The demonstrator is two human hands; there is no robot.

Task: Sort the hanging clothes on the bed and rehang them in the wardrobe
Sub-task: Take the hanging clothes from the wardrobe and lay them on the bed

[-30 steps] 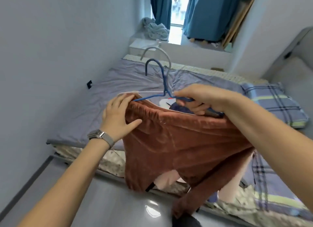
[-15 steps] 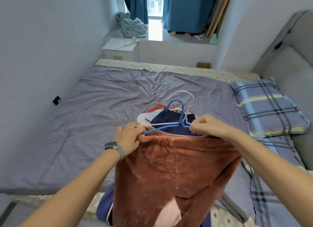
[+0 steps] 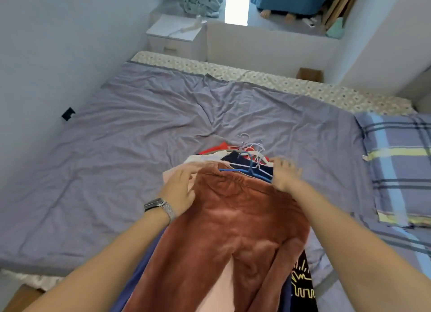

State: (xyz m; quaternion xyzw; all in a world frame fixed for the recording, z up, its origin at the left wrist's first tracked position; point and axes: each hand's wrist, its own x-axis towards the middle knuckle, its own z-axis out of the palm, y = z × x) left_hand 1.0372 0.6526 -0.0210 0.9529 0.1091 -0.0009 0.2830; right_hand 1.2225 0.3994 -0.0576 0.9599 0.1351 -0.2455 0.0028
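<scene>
Rust-brown fleece trousers (image 3: 233,218) on a blue hanger (image 3: 247,170) lie on top of a pile of hung clothes on the bed's grey sheet (image 3: 140,148). Under them show a navy garment (image 3: 233,159), a red one (image 3: 219,148), a pale pink one (image 3: 177,170) and several hanger hooks (image 3: 253,148). My left hand (image 3: 179,190), with a watch on the wrist, rests flat on the trousers' left waistband edge. My right hand (image 3: 284,174), blurred, has spread fingers over the hanger's right end.
A plaid pillow (image 3: 401,167) lies at the bed's right side. A black garment with a yellow print (image 3: 302,281) pokes out under the pile. Beyond the bed stand a white nightstand (image 3: 172,36) and a cardboard box (image 3: 310,75). A wall borders the left.
The trousers and hangers went from held up in the air down onto the bed. Both hands have let go of the hanger and waistband and now lie spread on the pile.
</scene>
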